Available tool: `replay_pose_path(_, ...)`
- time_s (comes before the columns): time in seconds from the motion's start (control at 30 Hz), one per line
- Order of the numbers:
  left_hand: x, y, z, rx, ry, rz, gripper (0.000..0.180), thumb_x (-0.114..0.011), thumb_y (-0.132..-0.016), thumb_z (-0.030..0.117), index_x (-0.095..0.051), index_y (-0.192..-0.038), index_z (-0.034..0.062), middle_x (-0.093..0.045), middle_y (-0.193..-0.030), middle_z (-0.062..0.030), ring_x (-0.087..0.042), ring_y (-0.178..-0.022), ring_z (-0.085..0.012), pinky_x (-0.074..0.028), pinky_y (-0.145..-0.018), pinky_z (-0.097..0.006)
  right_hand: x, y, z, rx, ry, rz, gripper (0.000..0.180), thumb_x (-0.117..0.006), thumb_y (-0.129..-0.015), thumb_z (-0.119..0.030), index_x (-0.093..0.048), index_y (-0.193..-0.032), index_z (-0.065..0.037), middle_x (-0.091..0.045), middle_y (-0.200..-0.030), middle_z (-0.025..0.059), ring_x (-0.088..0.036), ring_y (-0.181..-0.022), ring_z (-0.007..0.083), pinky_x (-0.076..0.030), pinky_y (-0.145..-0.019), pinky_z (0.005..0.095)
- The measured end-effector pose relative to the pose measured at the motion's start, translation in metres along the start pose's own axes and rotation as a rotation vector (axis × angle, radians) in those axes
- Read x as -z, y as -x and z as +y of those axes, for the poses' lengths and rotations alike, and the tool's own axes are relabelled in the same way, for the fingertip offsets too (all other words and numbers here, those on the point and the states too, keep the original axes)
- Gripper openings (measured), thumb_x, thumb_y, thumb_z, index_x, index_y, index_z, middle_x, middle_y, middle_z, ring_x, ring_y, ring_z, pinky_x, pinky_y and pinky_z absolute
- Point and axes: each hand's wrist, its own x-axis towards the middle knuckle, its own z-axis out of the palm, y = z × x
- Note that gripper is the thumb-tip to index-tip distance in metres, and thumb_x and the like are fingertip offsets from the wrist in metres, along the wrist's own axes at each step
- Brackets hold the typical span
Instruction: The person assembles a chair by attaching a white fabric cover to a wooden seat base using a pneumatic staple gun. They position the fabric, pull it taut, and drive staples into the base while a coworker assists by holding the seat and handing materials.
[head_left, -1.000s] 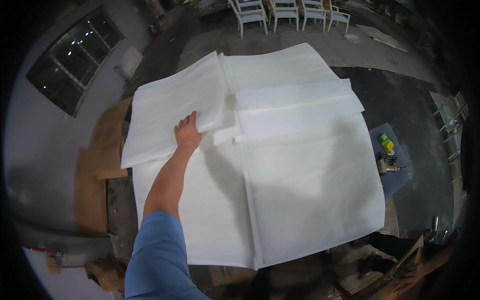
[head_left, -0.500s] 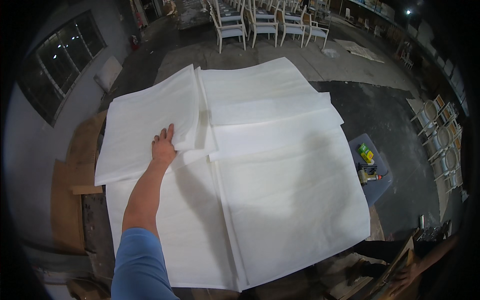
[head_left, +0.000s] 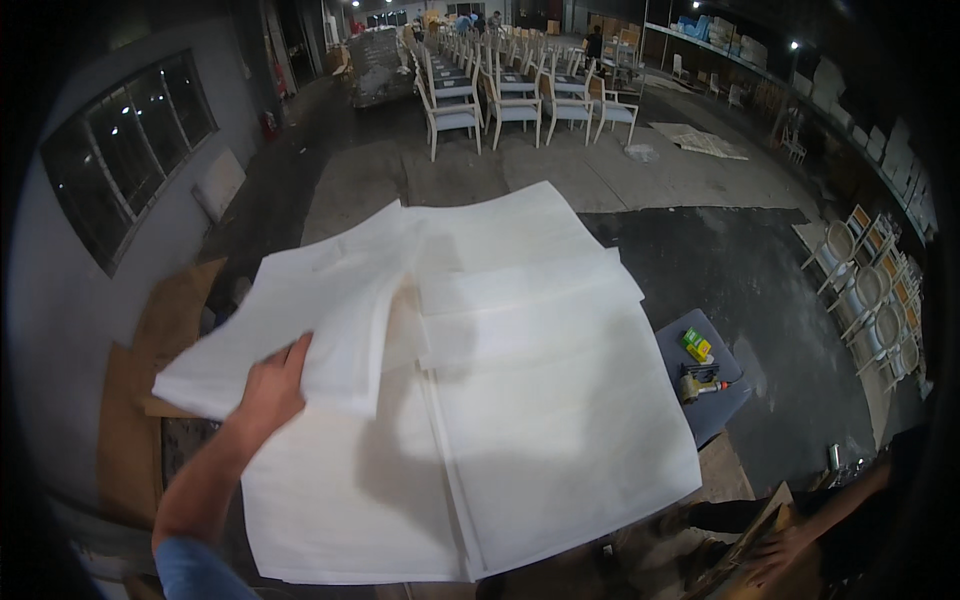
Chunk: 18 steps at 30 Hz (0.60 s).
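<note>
White fabric sheets (head_left: 520, 400) were spread across a worktable.
The near-left sheet (head_left: 300, 330) was pinched at its edge by the left hand (head_left: 270, 385) and raised off the pile.

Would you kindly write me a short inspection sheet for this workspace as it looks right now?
Surface: a worktable almost fully covered by large white sheets; a dark table edge shows at the left.
Job's things: a folded stack of white sheets raised at the left side of the pile.
Clutter: a small grey stool on the right carrying a green box and a hand tool.
Hands: left hand grips the folded stack; right hand not in view; another person's hand shows at the lower right.
Cables: nothing seen.
Surroundings: rows of white chairs on a concrete floor, a window at the left, cardboard beside the table.
</note>
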Motion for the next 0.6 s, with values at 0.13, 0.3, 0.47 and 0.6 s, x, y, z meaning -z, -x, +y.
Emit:
replay_pose_path(0.13, 0.084, 0.046, 0.089, -0.097, 0.057, 0.118, 0.065, -0.075, -0.08, 0.004, -0.056, -0.142, 0.0018, -0.074, -0.118, -0.0226, -0.075, -0.1, -0.0414, -0.061, -0.089, -0.049, 0.015, 0.008, 0.006, -0.023, -0.045, 0.011, 0.099, -0.084, -0.09, -0.039, -0.034, -0.167, -0.002, -0.039, -0.168, 0.0271, -0.042, -0.151, 0.051, -0.043, -0.118, 0.0601)
replay_pose_path(0.3, 0.049, 0.034, 0.116, -0.097, 0.033, 0.183, 0.061, -0.078, -0.08, 0.009, -0.056, -0.137, 0.0045, -0.073, -0.121, -0.0226, -0.075, -0.098, -0.0412, -0.061, -0.086, -0.051, 0.031, 0.027, 0.023, 0.004, -0.112, 0.04, 0.099, -0.085, -0.09, -0.038, -0.034, -0.167, -0.001, -0.039, -0.168, 0.0276, -0.042, -0.151, 0.0511, -0.043, -0.118, 0.0598)
replay_pose_path(0.47, 0.071, -0.031, 0.13, 0.175, -0.059, 0.038, 0.063, -0.075, -0.085, 0.012, -0.053, -0.144, 0.008, -0.074, -0.111, -0.022, -0.076, -0.099, -0.0431, -0.061, -0.086, -0.054, 0.045, 0.065, 0.049, 0.014, -0.191, 0.091, 0.099, -0.085, -0.09, -0.038, -0.034, -0.166, -0.001, -0.039, -0.168, 0.0281, -0.042, -0.151, 0.0511, -0.043, -0.118, 0.0596)
replay_pose_path(0.6, 0.157, -0.041, 0.122, 0.275, -0.131, -0.002, 0.063, -0.079, -0.086, 0.018, -0.06, -0.145, 0.0115, -0.077, -0.106, -0.021, -0.076, -0.103, -0.0418, -0.06, -0.091, -0.053, 0.052, 0.106, 0.075, 0.046, -0.29, 0.141, 0.099, -0.085, -0.09, -0.037, -0.034, -0.166, 0.0, -0.039, -0.168, 0.0285, -0.042, -0.151, 0.0511, -0.043, -0.118, 0.0594)
